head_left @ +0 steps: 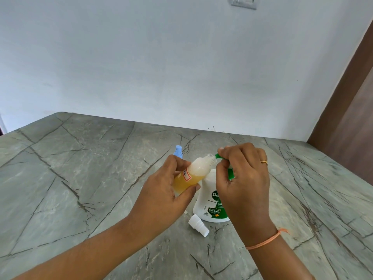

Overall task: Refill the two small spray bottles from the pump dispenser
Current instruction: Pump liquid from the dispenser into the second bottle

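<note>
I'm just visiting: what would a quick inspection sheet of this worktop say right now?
Surface: grey veined stone counter.
Job's things: open spray bottle, tilted, part full of amber liquid and foam; white pump dispenser, upright; blue spray bottle, capped, behind; white spray cap lying beside the dispenser.
Clutter: nothing seen.
Hands: left hand grips the open spray bottle; right hand grips the green pump head, spout at the bottle's mouth.
Cables: nothing seen.
Surroundings: pale wall, switch plate, brown panel at right.
</note>
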`<state>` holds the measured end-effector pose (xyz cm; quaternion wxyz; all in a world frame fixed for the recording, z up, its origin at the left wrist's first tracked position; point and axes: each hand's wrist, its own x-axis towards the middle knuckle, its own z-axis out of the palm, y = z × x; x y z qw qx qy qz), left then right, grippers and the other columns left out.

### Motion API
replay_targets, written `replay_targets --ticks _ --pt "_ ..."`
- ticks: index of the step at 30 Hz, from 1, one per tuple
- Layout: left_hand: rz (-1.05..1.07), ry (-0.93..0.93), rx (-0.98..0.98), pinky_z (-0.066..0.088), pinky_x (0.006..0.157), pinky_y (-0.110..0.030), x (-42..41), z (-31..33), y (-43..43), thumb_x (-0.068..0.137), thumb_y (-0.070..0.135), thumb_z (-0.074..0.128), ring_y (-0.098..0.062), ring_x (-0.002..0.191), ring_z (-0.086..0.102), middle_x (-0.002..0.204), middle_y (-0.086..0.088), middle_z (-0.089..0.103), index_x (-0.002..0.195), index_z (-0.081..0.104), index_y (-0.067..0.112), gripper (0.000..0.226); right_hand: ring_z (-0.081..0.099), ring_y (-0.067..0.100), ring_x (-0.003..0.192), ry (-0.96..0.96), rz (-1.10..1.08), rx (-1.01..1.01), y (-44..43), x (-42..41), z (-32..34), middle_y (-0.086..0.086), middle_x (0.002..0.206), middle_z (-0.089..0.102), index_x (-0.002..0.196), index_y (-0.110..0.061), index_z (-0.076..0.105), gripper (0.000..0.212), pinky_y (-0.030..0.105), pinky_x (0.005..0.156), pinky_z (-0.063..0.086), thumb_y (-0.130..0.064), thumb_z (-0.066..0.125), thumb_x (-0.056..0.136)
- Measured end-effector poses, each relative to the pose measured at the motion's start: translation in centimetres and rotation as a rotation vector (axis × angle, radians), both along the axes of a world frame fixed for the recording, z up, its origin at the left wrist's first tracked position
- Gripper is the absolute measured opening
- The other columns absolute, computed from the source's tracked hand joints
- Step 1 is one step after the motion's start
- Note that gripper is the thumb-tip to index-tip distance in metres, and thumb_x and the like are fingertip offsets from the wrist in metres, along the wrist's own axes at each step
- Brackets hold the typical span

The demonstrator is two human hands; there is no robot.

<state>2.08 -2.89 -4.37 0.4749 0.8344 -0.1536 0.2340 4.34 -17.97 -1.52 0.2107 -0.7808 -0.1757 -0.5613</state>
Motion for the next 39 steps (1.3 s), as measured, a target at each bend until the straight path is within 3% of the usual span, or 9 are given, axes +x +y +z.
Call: replay_targets --ticks 11,26,39 --pt "-0.001 0.006 0.040 0.052 0.078 -0.020 -0.03 -0.19 -0.06 0.078 0.038 0.068 0.010 0.097 0.053 0.098 0.027 0.058 0.095 0.041 0.048 0.034 0.050 0.021 0.075 0.055 -0.007 0.003 -0.40 -0.36 0.57 0.007 0.080 0.058 0.083 -0.005 0.065 0.018 0.014 0.072 0.025 -0.009 0.047 0.080" --pt "-0.019 -0.020 -0.010 0.054 0.077 -0.028 -0.08 0.03 -0.03 0.078 0.031 0.070 0.002 0.091 0.060 0.095 0.021 0.063 0.099 0.046 0.038 0.032 0.052 0.025 0.073 0.024 -0.005 -0.007 -0.03 0.02 -0.22 0.008 0.079 0.059 0.081 -0.004 0.065 0.017 0.018 0.070 0.029 -0.006 0.048 0.079" --pt "-0.015 -0.004 0.017 0.048 0.073 -0.008 0.10 -0.39 -0.19 0.078 0.036 0.068 0.009 0.095 0.055 0.095 0.028 0.059 0.096 0.042 0.046 0.033 0.051 0.024 0.072 0.032 0.000 0.009 -0.09 0.03 0.41 0.007 0.078 0.057 0.080 -0.004 0.065 0.014 0.016 0.070 0.027 -0.004 0.051 0.077"
